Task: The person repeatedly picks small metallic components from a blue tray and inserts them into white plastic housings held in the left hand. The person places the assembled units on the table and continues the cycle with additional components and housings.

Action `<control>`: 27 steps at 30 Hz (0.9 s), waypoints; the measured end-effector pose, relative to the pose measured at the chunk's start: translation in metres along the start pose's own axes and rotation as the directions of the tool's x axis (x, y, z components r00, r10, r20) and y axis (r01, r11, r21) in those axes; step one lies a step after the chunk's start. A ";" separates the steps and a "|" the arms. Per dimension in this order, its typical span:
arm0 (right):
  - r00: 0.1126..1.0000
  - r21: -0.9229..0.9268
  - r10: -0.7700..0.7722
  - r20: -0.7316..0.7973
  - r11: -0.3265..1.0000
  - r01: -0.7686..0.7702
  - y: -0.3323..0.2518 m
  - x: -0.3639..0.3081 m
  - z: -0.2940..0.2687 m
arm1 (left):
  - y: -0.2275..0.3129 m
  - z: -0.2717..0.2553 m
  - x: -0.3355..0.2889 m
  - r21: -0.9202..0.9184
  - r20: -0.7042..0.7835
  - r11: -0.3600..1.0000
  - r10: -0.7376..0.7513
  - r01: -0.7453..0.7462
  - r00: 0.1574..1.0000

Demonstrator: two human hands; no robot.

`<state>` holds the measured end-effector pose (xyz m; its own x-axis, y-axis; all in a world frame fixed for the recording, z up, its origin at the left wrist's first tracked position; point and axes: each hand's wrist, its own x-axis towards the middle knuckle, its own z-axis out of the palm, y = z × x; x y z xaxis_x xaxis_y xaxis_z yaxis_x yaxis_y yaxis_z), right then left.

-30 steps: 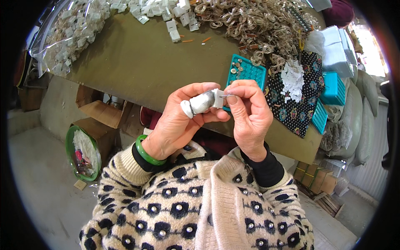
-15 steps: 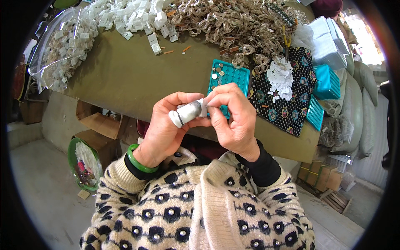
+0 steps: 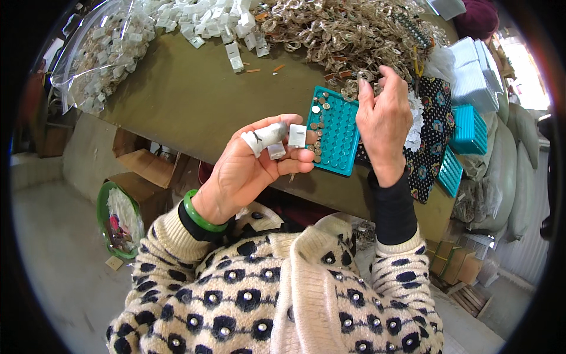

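Observation:
My left hand is closed around a small white plastic case, pinched between thumb and fingers above the table's near edge. Part of the case also shows below the thumb, between the fingers. A white wrap with a grey smudged tip covers that thumb. My right hand is raised over the right edge of a teal tray, thumb and forefinger apart, with nothing visible in it. Small round silver cells sit along the tray's left side. Just beyond my right fingertips lies a heap of coiled clear wires.
White plastic cases lie heaped at the back left, beside a full clear bag. White paper slips rest on a dotted dark cloth at right. Stacked teal trays and white trays stand beyond.
My right hand has left the white case and moved right and away from me, past the teal tray. The left hand keeps the case, now more exposed. The view has shifted slightly.

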<state>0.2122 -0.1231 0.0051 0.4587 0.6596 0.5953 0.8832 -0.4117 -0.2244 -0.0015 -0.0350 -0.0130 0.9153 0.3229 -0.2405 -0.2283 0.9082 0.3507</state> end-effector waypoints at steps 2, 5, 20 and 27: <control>1.000 -0.128 0.017 -0.017 0.992 -0.019 0.006 0.005 0.013 | 0.001 -0.001 0.000 -0.005 -0.026 1.000 -0.016 0.016 1.000; 0.999 -0.103 -0.024 0.029 0.994 0.027 0.012 0.009 0.026 | 0.003 -0.002 -0.001 0.159 -0.052 0.987 0.036 -0.027 0.998; 0.807 0.812 0.206 0.553 0.085 -0.578 0.010 0.061 -0.005 | 0.017 -0.022 -0.003 0.087 0.076 0.986 0.138 -0.144 0.988; 0.934 0.525 -0.022 0.355 0.832 -0.180 -0.025 0.048 0.022 | 0.020 -0.023 0.001 0.115 -0.015 0.982 0.152 -0.149 0.988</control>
<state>0.2142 -0.0671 0.0220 0.4435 0.8490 0.2871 0.7033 -0.1311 -0.6987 -0.0123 -0.0101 -0.0270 0.8648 0.4614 -0.1982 -0.3226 0.8129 0.4848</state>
